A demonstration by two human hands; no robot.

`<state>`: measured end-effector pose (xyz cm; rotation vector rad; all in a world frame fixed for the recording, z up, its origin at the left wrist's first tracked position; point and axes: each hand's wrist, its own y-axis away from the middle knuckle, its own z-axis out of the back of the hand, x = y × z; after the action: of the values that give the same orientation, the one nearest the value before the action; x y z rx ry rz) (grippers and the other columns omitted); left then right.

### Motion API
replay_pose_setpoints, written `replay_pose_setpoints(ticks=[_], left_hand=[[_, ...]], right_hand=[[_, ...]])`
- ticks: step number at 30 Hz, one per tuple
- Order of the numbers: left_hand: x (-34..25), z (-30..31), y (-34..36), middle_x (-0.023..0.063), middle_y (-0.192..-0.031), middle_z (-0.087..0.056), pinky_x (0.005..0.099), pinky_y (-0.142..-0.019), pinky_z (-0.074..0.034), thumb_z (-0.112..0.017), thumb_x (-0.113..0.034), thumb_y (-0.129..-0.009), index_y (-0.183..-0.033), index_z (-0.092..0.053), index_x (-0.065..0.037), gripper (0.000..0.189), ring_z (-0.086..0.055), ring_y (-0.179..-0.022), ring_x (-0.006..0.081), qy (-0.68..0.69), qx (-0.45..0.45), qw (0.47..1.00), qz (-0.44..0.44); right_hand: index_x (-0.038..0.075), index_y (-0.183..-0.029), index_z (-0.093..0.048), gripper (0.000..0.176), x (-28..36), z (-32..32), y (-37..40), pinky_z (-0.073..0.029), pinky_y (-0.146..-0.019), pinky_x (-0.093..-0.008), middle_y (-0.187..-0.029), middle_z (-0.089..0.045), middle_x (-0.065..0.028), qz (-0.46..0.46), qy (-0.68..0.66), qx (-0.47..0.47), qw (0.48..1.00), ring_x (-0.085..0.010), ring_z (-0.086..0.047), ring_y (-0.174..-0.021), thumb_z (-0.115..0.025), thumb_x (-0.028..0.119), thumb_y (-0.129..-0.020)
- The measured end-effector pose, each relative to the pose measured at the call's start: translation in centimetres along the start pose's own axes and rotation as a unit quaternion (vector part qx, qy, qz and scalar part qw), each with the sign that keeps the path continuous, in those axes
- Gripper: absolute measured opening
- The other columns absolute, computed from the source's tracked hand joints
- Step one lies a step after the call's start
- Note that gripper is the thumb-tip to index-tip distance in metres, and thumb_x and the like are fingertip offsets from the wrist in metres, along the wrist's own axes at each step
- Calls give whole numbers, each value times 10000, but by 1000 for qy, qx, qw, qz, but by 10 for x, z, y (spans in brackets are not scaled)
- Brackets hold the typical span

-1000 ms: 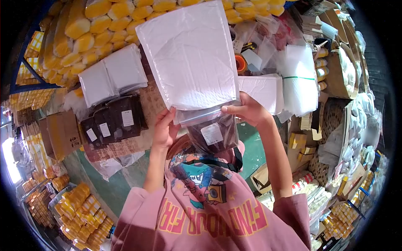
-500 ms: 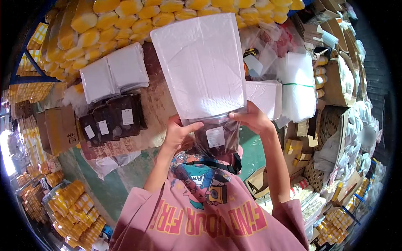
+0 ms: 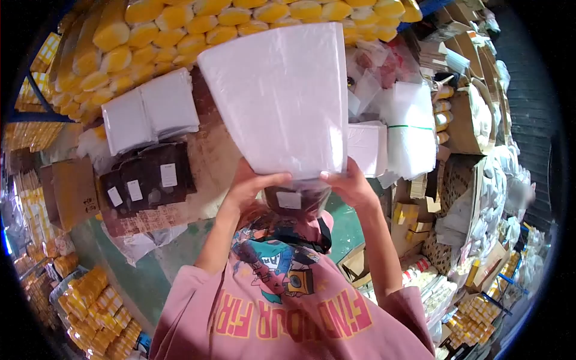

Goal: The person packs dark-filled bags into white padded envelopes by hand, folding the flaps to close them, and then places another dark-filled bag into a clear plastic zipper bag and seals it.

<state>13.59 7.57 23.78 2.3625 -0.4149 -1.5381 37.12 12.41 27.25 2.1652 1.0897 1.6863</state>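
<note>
A large white padded sheet or bag stands out in front of me, its lower edge between my two hands. My left hand is closed on its lower left corner, thumb across the front. At the lower right corner my right hand grips it the same way, thumb pointing inward. Below the thumbs hangs a dark package in clear plastic with a white label, touching the white sheet's lower edge. The fingers behind are partly hidden.
White packs and dark labelled packages lie on the table at left. A banded white stack stands at right. Yellow-ended rolls line the back. A cardboard box sits at far left.
The white sheet has come lower over the dark package, covering more of it, and looks smoother and wider at its top left. My thumbs have shifted along its lower edge. The view has shifted slightly.
</note>
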Motion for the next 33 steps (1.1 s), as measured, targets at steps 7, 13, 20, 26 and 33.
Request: replay_pose_setpoints(ticks=[7, 13, 20, 26, 33], left_hand=[[35, 10, -20, 100, -1056, -648, 319, -790, -527, -805, -48, -710, -1176, -565, 44, 532, -622, -968, 205, 16, -55, 996, 75], [117, 25, -30, 79, -898, -680, 285, -675, -509, -729, -143, -782, -1011, -665, 51, 307, -637, -774, 151, 44, -179, 983, 14], [154, 32, -57, 72, -958, -669, 310, -717, -510, -756, -165, -797, -1057, -654, 15, 332, -636, -820, 153, 121, -163, 971, 125], [188, 30, -55, 94, -1066, -637, 333, -819, -524, -764, -123, -802, -1177, -557, 27, 454, -629, -935, 185, 155, -67, 974, 152], [163, 17, -60, 86, -1063, -631, 328, -832, -529, -744, -97, -812, -1185, -542, 3, 436, -626, -944, 179, 141, 14, 976, 168]], right_hand=[[-64, -1311, -449, 588, -43, 18, -9, -449, -957, -352, -1207, -591, -126, -11, 33, 56, 998, -209, -563, -1091, -685, -31, -774], [-13, -1323, -470, 603, -75, 0, -29, -427, -976, -330, -1216, -599, -85, 52, 134, 62, 988, -171, -545, -1113, -723, -8, -776], [-18, -1190, -571, 400, -94, 34, -62, -491, -823, -291, -1058, -648, -66, -29, 126, -18, 991, -136, -600, -929, -712, 60, -824], [-9, -1133, -596, 342, -143, 84, -69, -500, -809, -299, -1059, -659, -76, -107, -21, -31, 994, -163, -628, -925, -707, 93, -827], [3, -1123, -605, 324, -145, 83, -69, -501, -796, -303, -1032, -662, -66, -104, -10, -35, 994, -158, -627, -922, -710, 93, -829]])
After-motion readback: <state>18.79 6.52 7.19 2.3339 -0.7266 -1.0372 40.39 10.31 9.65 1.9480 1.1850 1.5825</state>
